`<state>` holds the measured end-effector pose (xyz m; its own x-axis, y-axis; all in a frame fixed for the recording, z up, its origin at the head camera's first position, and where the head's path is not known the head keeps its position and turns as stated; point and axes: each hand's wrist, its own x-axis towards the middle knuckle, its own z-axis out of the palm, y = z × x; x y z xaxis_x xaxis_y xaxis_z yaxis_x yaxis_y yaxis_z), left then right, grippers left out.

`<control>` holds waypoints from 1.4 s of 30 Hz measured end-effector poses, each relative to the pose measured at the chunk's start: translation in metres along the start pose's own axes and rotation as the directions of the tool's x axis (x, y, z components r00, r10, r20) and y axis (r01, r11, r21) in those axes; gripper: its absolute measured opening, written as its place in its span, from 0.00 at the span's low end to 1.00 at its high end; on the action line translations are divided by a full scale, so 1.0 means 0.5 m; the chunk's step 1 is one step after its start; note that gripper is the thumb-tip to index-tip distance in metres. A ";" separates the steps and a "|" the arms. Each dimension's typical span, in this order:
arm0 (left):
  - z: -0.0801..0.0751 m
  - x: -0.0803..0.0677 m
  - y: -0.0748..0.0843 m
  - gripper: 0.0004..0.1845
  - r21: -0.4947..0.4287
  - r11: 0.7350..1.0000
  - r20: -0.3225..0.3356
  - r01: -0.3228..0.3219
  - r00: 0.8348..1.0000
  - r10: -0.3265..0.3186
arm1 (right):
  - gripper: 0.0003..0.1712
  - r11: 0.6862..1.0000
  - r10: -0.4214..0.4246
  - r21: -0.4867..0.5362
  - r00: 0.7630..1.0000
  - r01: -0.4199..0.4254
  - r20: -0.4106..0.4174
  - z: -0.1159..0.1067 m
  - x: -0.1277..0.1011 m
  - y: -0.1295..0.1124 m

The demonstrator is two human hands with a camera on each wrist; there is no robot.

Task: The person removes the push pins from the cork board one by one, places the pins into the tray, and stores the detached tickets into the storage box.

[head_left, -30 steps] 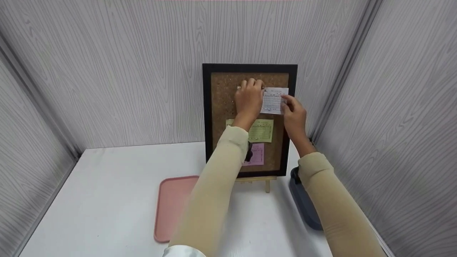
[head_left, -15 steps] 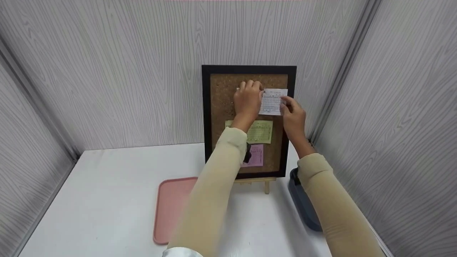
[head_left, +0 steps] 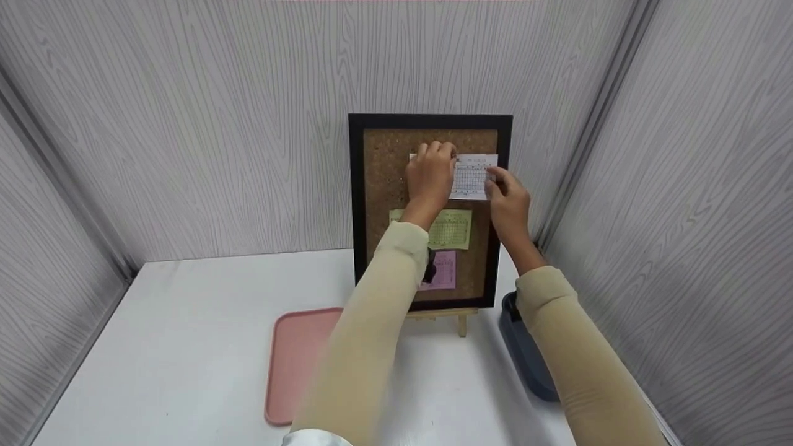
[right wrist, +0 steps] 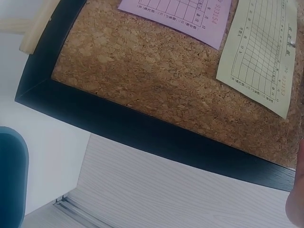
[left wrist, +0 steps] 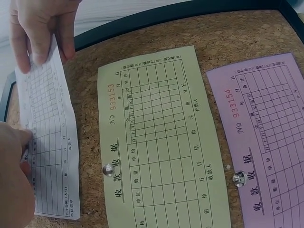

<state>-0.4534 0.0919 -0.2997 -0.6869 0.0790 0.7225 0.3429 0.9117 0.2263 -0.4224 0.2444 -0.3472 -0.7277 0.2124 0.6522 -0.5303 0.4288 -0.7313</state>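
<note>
Fingers (head_left: 437, 150) of our left hand (head_left: 430, 175) curl over the left part of a white slip (head_left: 474, 177) and hold it against the cork board (head_left: 384, 179); in the left wrist view the thumb side of that hand presses on the slip's lower left edge. Our right hand (head_left: 509, 201) pinches the slip's right edge between thumb and fingers, seen in the left wrist view as fingertips (left wrist: 40, 45) closed over the top end of the paper. So both hands have the same printed, gridded slip, which lies flat on the upper part of the cork, near the top of the black frame (head_left: 430, 119).

Below it, we see a green slip (head_left: 454, 228) in the middle of the board and a pink slip (head_left: 445, 270) under that one. The left wrist view shows each fixed with a clear pushpin: one (left wrist: 108, 168) in the green slip, one (left wrist: 238, 177) in the pink. We cannot tell whether a pin is in the white slip, since our left hand covers that part.

The board stands upright on a small wooden easel (head_left: 461, 321) at the back of the white bench (head_left: 186, 334), close to the grey panelled wall (head_left: 217, 124). A pink tray (head_left: 296, 359) lies on the bench left of the easel, partly behind our left sleeve (head_left: 365, 347). A dark blue container (head_left: 526, 359) sits to the board's right, beside our right sleeve (head_left: 576, 365).
</note>
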 end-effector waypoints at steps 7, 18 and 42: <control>-0.005 0.001 -0.005 0.08 -0.074 0.997 0.022 0.033 0.999 -0.032 | 0.16 1.000 0.015 0.012 1.000 -0.015 -0.004 0.006 -0.003 -0.012; -0.020 0.001 -0.035 0.10 -0.105 0.989 0.098 0.101 0.991 -0.091 | 0.16 1.000 0.011 0.019 1.000 -0.012 0.018 0.024 -0.013 -0.080; -0.082 -0.243 -0.131 0.06 -0.467 0.876 0.069 0.119 0.993 -0.098 | 0.17 1.000 0.022 0.015 0.999 -0.022 -0.030 -0.029 -0.013 0.009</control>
<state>-0.3660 0.0061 -0.3756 -0.7600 0.0171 0.6497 0.5178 0.6201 0.5894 -0.4138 0.2579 -0.3516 -0.7261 0.2480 0.6413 -0.5206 0.4110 -0.7484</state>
